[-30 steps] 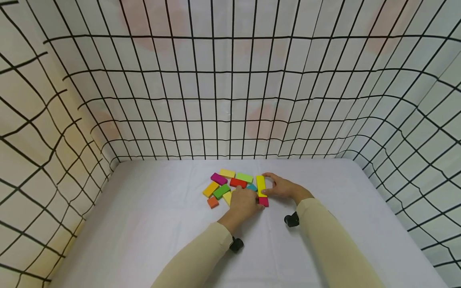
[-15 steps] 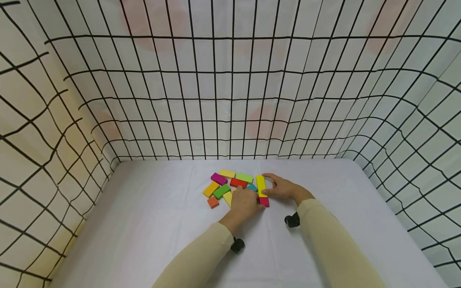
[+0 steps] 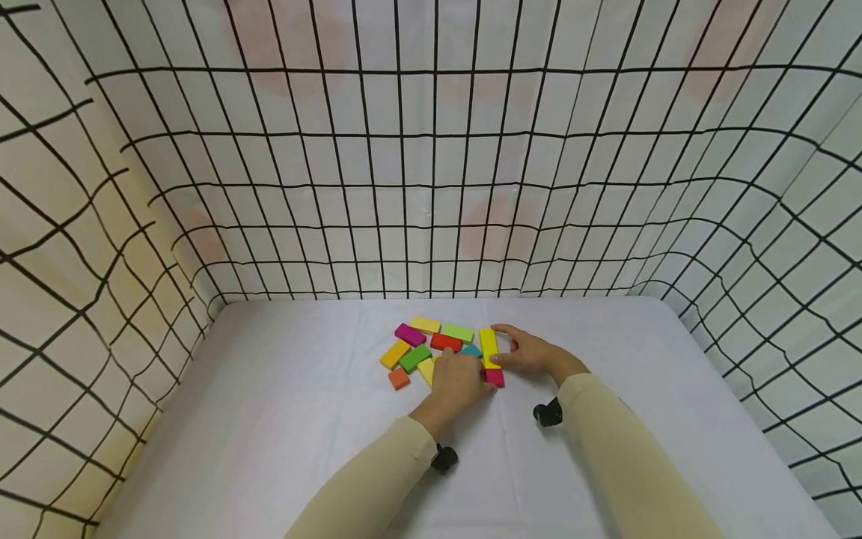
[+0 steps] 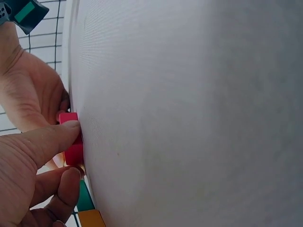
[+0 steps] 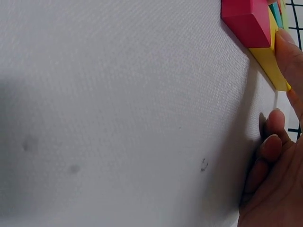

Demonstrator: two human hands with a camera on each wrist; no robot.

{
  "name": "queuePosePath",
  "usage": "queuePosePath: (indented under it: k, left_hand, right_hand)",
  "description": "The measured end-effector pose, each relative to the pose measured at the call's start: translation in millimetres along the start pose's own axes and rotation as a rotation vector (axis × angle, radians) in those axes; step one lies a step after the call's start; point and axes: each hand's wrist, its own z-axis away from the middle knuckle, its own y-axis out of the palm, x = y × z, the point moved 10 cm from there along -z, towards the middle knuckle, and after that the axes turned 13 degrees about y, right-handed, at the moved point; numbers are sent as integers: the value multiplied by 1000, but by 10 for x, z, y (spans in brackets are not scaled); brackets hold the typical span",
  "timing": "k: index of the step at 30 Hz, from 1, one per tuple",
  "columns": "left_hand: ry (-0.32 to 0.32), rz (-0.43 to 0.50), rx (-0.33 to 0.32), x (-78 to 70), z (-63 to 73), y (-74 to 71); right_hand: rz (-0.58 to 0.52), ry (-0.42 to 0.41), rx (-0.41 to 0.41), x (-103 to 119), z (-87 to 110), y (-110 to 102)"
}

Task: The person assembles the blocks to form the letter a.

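In the head view my right hand (image 3: 532,350) grips a yellow block (image 3: 488,346), its index finger at the far end and its thumb on the right side near the other end. A pinkish-red block (image 3: 494,378) sits end to end with it, on the near side. My left hand (image 3: 458,378) holds that red block; the left wrist view has the thumb across the red block (image 4: 73,154) and the curled fingers below. From the right wrist, the pink face (image 5: 246,21) meets the yellow block (image 5: 269,64), with the right thumb (image 5: 288,47) against the yellow.
Left of the hands lie several loose blocks, including a red block (image 3: 446,342), a light green block (image 3: 458,333), a purple block (image 3: 410,334), a green block (image 3: 414,358) and an orange block (image 3: 399,379). A black wire grid (image 3: 431,183) encloses the white table (image 3: 269,419).
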Motion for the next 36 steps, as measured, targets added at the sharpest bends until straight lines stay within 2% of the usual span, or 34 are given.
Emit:
queuePosePath:
  k: [7,9,15,19,22,27,36]
  left_hand:
    - [-14,1,19,35,17,2]
    - [1,8,20,52,29,-30]
    - [113,59,-27,221,0,-301]
    - [128,75,-29,460,-89,-446]
    - [109,61,-11,622,-190,-473]
    - [50,30,34,786,-355,-409]
    - [-78,60,-34,888,-473,-304]
  right_hand:
    - [-17,-38,12,-43,5,-5]
    - [-27,-63,18,-60,15,-4]
    - [-32,-114,31,-107,61,28]
    - [-19,-124,31,-103,74,59]
    - [-17,-111,26,-108,59,66]
    - [-24,-104,12,-115,23,74]
    - [-6,-90,15,-129,13,86]
